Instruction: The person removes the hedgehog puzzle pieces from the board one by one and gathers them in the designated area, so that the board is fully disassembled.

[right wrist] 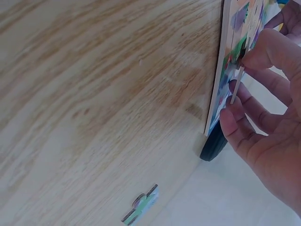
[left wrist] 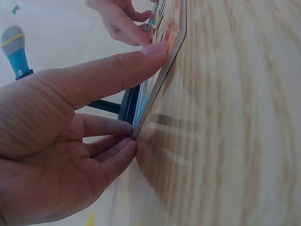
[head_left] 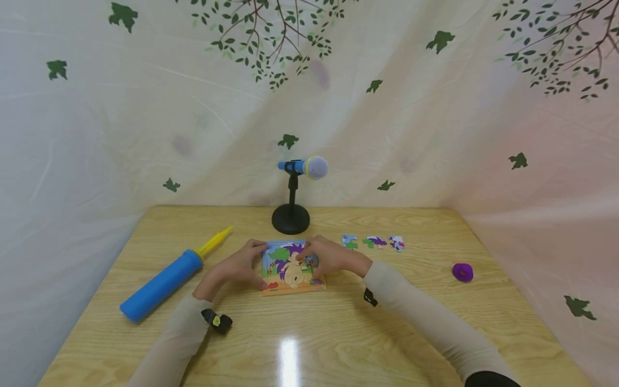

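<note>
A colourful jigsaw puzzle board (head_left: 294,275) with a purple-haired cartoon figure lies flat on the wooden table. My left hand (head_left: 240,263) holds its left side, the thumb on the near corner and the fingertips at the far corner. Over the right part of the board, my right hand (head_left: 332,255) pinches a puzzle piece (right wrist: 238,84) between thumb and fingers. That piece shows edge-on and tilted in the right wrist view, close over the picture, and its printed face is mostly hidden. To the right of this hand lie three loose puzzle pieces (head_left: 375,242) in a row.
Behind the board stands a blue toy microphone (head_left: 309,167) on a black round-based stand (head_left: 290,219). A blue pump (head_left: 162,285) with a yellow nozzle lies at the left. Toward the right edge sits a purple ring-shaped thing (head_left: 462,272). A leaf-printed curtain (head_left: 232,134) encloses the table.
</note>
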The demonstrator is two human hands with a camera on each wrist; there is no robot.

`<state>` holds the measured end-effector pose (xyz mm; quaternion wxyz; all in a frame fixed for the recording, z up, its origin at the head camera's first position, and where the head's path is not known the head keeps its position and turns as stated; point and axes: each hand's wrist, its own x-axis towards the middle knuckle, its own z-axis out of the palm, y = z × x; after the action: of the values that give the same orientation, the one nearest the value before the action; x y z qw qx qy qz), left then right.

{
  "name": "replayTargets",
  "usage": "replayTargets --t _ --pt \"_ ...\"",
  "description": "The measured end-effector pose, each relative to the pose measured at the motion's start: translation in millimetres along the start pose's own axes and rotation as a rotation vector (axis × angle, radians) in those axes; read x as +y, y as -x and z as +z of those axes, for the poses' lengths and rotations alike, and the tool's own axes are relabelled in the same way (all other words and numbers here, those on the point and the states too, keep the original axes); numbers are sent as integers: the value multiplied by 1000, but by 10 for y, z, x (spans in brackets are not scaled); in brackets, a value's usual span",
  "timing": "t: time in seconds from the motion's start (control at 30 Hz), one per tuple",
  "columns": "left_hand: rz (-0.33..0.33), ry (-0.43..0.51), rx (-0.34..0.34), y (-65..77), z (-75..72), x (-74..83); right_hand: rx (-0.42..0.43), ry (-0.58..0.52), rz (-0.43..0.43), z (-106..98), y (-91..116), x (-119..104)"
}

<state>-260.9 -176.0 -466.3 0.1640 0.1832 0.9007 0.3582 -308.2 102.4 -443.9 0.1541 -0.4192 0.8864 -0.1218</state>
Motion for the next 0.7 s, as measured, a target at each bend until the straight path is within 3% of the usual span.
replayTargets --t 0.33,0.7 --pt "7 -7 -2 -1 -6 -9 19 -16 -80 -20 34 6" --pt "11 -1 -5 6 -19 -7 -31 19 -33 -19 10 -27"
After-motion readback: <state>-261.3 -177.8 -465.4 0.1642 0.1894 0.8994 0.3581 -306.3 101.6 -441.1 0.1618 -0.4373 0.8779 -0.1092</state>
